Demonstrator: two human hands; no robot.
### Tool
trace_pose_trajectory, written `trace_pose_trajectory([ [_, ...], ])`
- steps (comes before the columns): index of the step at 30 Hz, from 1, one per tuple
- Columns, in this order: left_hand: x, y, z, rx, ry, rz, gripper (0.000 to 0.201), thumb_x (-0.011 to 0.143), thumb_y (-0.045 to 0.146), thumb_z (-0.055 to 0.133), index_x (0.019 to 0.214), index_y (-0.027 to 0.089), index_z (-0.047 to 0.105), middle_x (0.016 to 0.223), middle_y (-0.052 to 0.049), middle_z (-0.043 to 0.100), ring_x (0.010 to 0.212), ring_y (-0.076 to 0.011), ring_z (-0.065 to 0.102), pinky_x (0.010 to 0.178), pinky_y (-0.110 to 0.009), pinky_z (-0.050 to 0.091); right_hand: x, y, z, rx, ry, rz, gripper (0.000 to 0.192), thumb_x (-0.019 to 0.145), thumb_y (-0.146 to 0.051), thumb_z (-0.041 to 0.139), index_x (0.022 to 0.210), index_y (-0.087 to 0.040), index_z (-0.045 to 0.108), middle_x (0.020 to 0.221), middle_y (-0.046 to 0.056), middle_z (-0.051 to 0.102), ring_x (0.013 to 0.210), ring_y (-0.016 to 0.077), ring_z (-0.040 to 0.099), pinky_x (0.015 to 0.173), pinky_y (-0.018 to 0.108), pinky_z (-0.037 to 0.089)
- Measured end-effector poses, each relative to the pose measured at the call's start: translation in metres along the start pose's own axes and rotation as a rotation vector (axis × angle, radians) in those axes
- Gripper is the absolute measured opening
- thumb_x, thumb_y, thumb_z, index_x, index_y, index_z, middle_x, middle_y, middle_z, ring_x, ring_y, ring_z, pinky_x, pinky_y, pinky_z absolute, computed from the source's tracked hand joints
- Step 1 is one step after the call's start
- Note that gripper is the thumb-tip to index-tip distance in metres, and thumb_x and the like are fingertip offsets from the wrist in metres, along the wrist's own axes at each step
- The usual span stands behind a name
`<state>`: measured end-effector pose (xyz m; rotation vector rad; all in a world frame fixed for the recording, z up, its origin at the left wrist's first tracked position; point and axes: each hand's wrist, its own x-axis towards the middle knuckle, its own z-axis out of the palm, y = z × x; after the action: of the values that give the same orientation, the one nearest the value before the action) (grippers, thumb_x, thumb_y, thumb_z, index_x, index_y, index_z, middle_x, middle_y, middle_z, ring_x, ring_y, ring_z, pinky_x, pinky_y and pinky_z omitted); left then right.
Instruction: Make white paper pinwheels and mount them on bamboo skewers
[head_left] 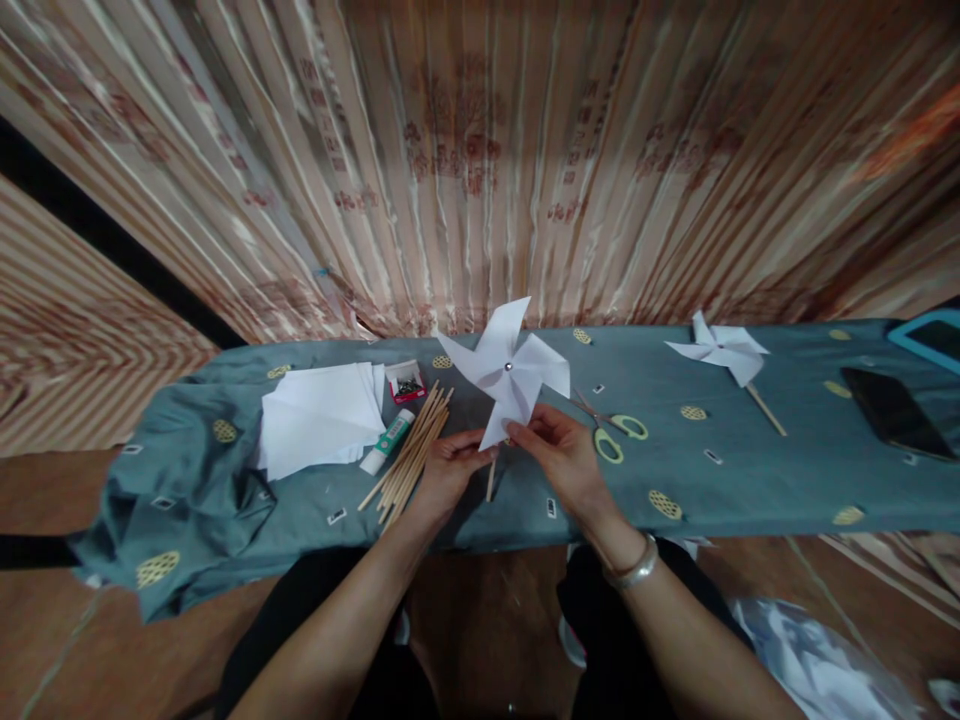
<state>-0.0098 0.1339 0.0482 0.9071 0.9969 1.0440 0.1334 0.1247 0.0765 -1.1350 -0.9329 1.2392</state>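
A white paper pinwheel (517,375) with a silver pin at its centre is held up over the table. My left hand (451,470) is closed at its lower side, fingers by the lower blade and the wooden stick (491,482), which shows below. With thumb and fingers, my right hand (559,450) pinches the lower blade's right edge. Just right of that hand lie scissors (619,432) with light green handles. Left of my left hand are a bundle of wooden sticks (411,455), a glue stick (388,442) and a small red-and-white box of pins (406,382).
A stack of white paper (322,420) lies on the left of the cloth-covered table (742,480). Another pinwheel (724,350) rests at the right, near a black phone (896,410) and a blue-framed device (930,335). A curtain (480,150) hangs behind. A plastic bag (817,655) sits on the floor.
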Motion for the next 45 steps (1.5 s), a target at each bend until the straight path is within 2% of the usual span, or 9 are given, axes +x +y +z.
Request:
trace_pose_trajectory([
  [5,0.000,0.001,0.000,-0.029,0.022,-0.006,0.033,0.052,0.029,0.085,0.082,0.016,0.078,0.082,-0.006,0.077,0.084,-0.0246,0.069,0.091,-0.038,0.048,-0.002,0.001,0.001,-0.186,-0.005,-0.088,0.028,0.070,-0.044,0.076,0.079,-0.020,0.068,0.064,-0.001,0.066,0.059,0.0135,0.058,0.055,0.025,0.045],
  [11,0.000,0.003,0.001,-0.075,0.019,0.005,0.033,0.051,0.028,0.085,0.081,0.016,0.078,0.078,-0.006,0.076,0.085,-0.0252,0.069,0.093,-0.039,0.046,-0.004,0.001,-0.005,-0.361,-0.046,-0.103,0.038,0.075,-0.048,0.070,0.098,-0.018,0.068,0.079,0.004,0.073,0.068,0.0176,0.065,0.063,0.028,0.050],
  [15,0.002,0.003,-0.001,-0.114,0.039,0.018,0.031,0.050,0.027,0.086,0.079,0.017,0.078,0.078,-0.005,0.076,0.081,-0.0222,0.068,0.092,-0.037,0.047,-0.009,-0.001,-0.010,-0.574,-0.045,-0.156,0.036,0.079,-0.047,0.065,0.100,-0.018,0.068,0.083,0.006,0.075,0.073,0.0197,0.068,0.068,0.030,0.052],
  [20,0.004,0.004,-0.001,-0.216,0.061,-0.003,0.029,0.049,0.025,0.086,0.075,0.018,0.077,0.078,-0.004,0.075,0.077,-0.0174,0.066,0.082,-0.031,0.049,-0.017,0.000,-0.010,-0.807,-0.208,-0.130,0.025,0.083,-0.040,0.064,0.096,-0.020,0.070,0.087,0.005,0.075,0.078,0.0202,0.069,0.070,0.030,0.050],
  [24,0.004,0.006,0.000,-0.238,0.072,-0.030,0.030,0.050,0.024,0.086,0.077,0.015,0.077,0.076,-0.005,0.074,0.071,-0.0148,0.064,0.071,-0.027,0.049,-0.021,0.005,-0.004,-0.791,-0.277,-0.081,0.019,0.083,-0.036,0.065,0.092,-0.021,0.071,0.082,0.003,0.075,0.076,0.0194,0.070,0.069,0.028,0.050],
  [28,0.003,0.009,0.003,-0.290,0.089,-0.045,0.033,0.045,0.022,0.088,0.075,0.015,0.077,0.073,-0.004,0.074,0.067,-0.0139,0.062,0.066,-0.025,0.048,-0.023,0.009,0.001,-0.760,-0.256,-0.057,0.015,0.082,-0.034,0.066,0.086,-0.020,0.071,0.074,0.002,0.074,0.069,0.0187,0.070,0.063,0.027,0.050],
  [33,0.001,0.010,0.005,-0.319,0.089,-0.041,0.032,0.046,0.022,0.088,0.074,0.015,0.077,0.073,-0.004,0.073,0.066,-0.0138,0.063,0.064,-0.025,0.049,-0.024,0.012,0.001,-0.738,-0.215,-0.069,0.011,0.082,-0.029,0.065,0.085,-0.020,0.071,0.076,0.002,0.074,0.070,0.0178,0.069,0.064,0.026,0.049],
  [40,0.000,0.006,0.003,-0.297,0.067,-0.038,0.033,0.047,0.023,0.087,0.077,0.013,0.077,0.076,-0.006,0.074,0.069,-0.0154,0.064,0.070,-0.028,0.050,-0.024,0.016,-0.002,-0.780,-0.212,-0.102,0.012,0.083,-0.029,0.063,0.085,-0.021,0.071,0.075,0.002,0.074,0.066,0.0165,0.067,0.063,0.025,0.047],
  [45,-0.002,0.007,0.004,-0.268,0.001,-0.044,0.037,0.052,0.025,0.086,0.086,0.013,0.077,0.086,-0.008,0.075,0.082,-0.0193,0.067,0.081,-0.032,0.049,-0.024,0.015,-0.009,-0.766,-0.202,-0.102,0.016,0.084,-0.033,0.060,0.085,-0.021,0.070,0.075,0.001,0.074,0.067,0.0168,0.067,0.065,0.025,0.047],
])
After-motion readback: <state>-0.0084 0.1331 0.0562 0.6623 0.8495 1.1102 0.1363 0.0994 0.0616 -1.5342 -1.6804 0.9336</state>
